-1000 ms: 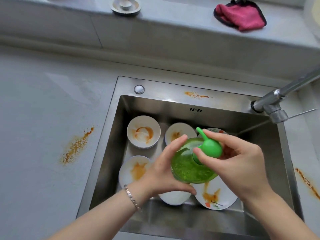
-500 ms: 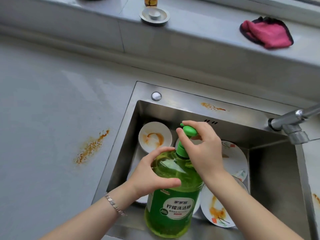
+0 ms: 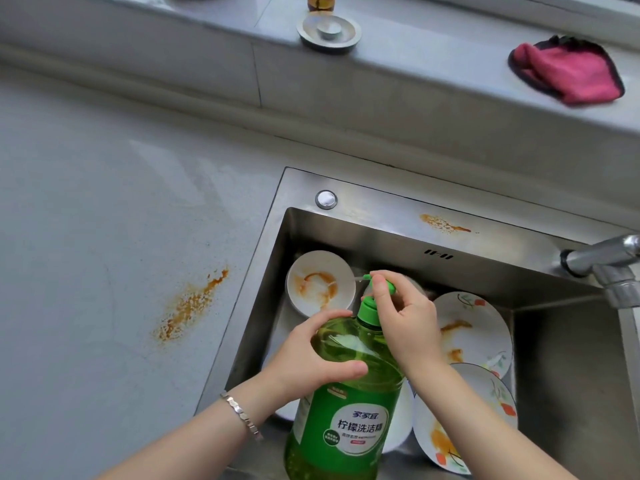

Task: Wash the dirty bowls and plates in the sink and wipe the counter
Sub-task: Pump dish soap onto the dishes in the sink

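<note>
A large green dish soap bottle stands upright over the steel sink. My left hand grips its shoulder. My right hand presses on the green pump head, and a thin jet of soap leaves the nozzle toward a stained white bowl. Two flower-patterned plates with orange smears lie in the sink, one to the right and one nearer me. More dishes sit hidden behind the bottle and my hands.
Orange stains mark the grey counter at the left and the sink's back rim. A pink cloth and a metal sink strainer rest on the raised ledge. The faucet juts in from the right.
The bottle went from tilted toward me to upright. My right hand shifted from holding the pump to pressing it down, and soap now squirts out. The view moved left and down.
</note>
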Motion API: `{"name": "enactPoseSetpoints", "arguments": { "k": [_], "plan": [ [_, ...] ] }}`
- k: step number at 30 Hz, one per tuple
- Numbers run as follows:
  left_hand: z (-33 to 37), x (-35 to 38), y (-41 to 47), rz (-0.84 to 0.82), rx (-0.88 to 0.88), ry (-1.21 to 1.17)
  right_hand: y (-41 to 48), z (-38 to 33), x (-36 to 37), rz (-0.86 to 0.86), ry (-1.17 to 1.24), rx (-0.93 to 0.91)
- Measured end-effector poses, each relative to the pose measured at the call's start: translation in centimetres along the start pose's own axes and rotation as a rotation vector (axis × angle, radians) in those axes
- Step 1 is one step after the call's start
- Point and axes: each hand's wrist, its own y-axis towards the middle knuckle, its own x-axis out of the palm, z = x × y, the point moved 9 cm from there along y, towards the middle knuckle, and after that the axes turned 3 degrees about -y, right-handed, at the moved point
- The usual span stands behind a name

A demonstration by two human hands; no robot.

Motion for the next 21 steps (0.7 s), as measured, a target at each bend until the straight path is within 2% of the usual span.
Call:
{"name": "enactPoseSetpoints", "arguments": {
  "k": [6,11,21],
  "plan": [
    [0.3,0.8,0.7,-0.014,-0.008,0.004,-0.1,1.0,-0.9,-0.001,0.012,0.038],
    [1.3,5.2,2.0,-0.161,0.001,0.075,-0.8,2.6,-6.2,0.096,0.030,0.062],
    [0.5,10.6,3.3,-0.230,-0.019,0.244,-2.9,7.7,-10.5,0.165,-0.011,0.169]
  ]
}}
